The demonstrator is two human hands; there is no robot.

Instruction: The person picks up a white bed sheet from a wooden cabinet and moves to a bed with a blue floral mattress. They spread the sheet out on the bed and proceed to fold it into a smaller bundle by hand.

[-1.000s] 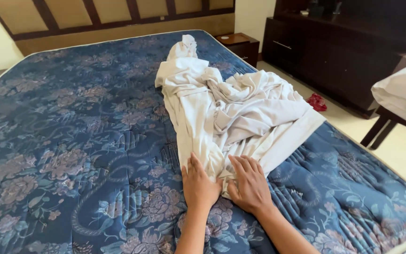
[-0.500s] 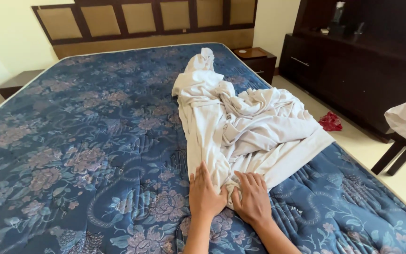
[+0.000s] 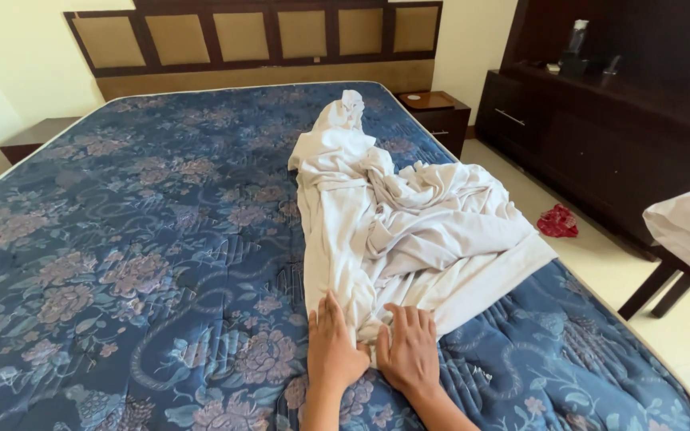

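Note:
A crumpled white bed sheet [image 3: 409,215] lies in a long heap on the bare blue floral mattress [image 3: 121,255], running from near the headboard down to my hands. My left hand [image 3: 333,347] and my right hand [image 3: 410,351] rest side by side, palms down, on the sheet's near edge. Their fingers are spread flat and press the cloth against the mattress. A bunched fold of sheet rises between the two hands.
A dark wooden headboard [image 3: 257,36] with tan panels spans the far end. A nightstand [image 3: 433,116] stands at the bed's far right corner, a dark dresser [image 3: 600,128] along the right wall. A red cloth [image 3: 558,221] lies on the floor. A white-covered chair [image 3: 684,239] is at right.
The camera has tilted up, showing more headboard and wall. My hands stay on the sheet's near edge, nearly unmoved.

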